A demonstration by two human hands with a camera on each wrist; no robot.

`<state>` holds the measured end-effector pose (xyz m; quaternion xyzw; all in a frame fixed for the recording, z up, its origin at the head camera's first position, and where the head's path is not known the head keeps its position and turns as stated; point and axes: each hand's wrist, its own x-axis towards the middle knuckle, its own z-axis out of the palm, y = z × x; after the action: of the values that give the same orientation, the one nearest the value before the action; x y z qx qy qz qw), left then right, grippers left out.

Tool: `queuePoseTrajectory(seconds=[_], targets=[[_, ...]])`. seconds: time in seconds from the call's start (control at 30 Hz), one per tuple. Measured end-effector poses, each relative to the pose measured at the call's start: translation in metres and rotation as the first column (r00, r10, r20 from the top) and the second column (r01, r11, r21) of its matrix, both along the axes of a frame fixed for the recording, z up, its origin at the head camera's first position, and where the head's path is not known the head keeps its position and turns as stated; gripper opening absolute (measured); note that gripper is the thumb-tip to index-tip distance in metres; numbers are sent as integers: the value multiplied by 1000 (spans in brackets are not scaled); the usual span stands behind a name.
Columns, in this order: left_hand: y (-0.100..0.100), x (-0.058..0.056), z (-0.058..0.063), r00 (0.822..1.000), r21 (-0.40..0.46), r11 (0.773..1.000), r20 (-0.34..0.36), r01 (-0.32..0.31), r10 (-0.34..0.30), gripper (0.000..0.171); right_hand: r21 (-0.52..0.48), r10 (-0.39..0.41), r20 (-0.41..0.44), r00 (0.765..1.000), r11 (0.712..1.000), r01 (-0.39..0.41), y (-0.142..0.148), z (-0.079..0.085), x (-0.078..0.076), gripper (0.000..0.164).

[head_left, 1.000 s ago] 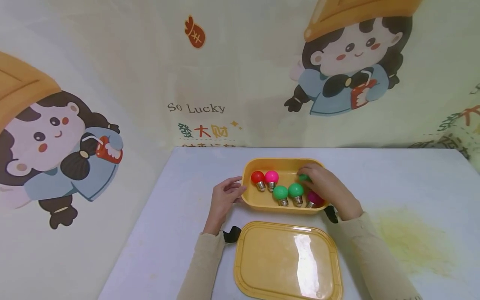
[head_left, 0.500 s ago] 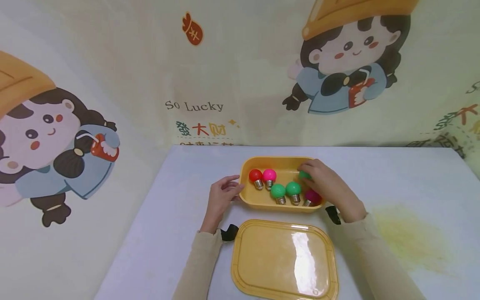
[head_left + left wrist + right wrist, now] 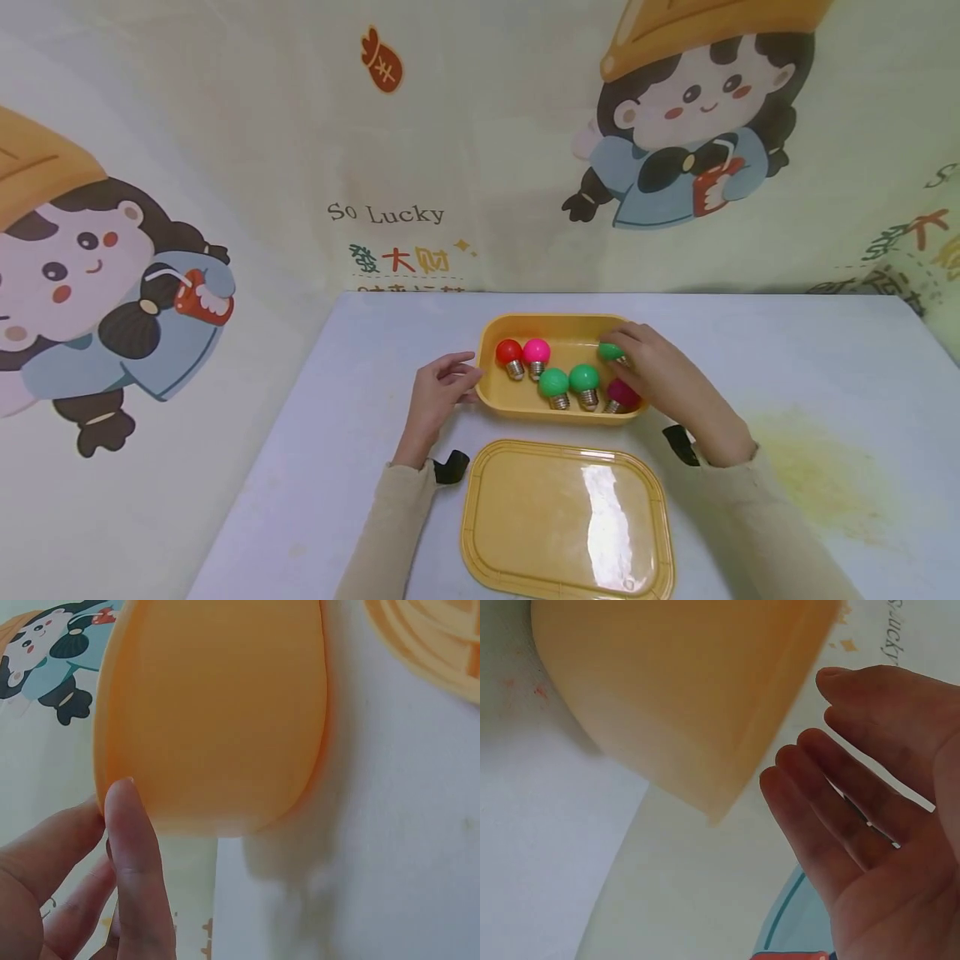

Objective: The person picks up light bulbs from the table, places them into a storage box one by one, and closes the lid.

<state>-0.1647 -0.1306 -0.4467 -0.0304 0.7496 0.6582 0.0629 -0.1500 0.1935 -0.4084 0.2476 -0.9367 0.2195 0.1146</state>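
Observation:
A yellow plastic box [image 3: 558, 414] holds several small coloured light bulbs with metal screw bases. A red bulb [image 3: 509, 352] and a pink bulb [image 3: 536, 351] lie at its left, two green bulbs in the middle, a magenta bulb [image 3: 622, 392] at the right. Beside the box's left end, my left hand [image 3: 442, 390] touches its wall with fairly straight fingers. Over the right end is my right hand [image 3: 660, 367], which partly hides another green bulb [image 3: 610, 351]. In the right wrist view nothing shows between that hand's gently bent fingers [image 3: 802, 817].
A shallow yellow lid [image 3: 566, 517] lies on the white table [image 3: 337, 392] in front of the box. Behind the table hangs a cream backdrop [image 3: 510, 167] printed with cartoon figures. A yellowish stain [image 3: 817, 479] marks the tabletop at right.
My right hand has drawn slightly back and to the right over the box end, so more of the far green bulb shows. My left hand stays at the left end.

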Motion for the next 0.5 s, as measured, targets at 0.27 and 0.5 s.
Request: queuePoseTrajectory(seconds=[0.27,0.5], targets=[[-10,9,5,1000,-26,1000,-5,5,-5,40,-53,10,-22,1000,999,-11,4,8,17,32],[-18,20,13,1000,-70,997,12,28,-28,39,-118,-29,39,999,992,34,10,9,37,34]])
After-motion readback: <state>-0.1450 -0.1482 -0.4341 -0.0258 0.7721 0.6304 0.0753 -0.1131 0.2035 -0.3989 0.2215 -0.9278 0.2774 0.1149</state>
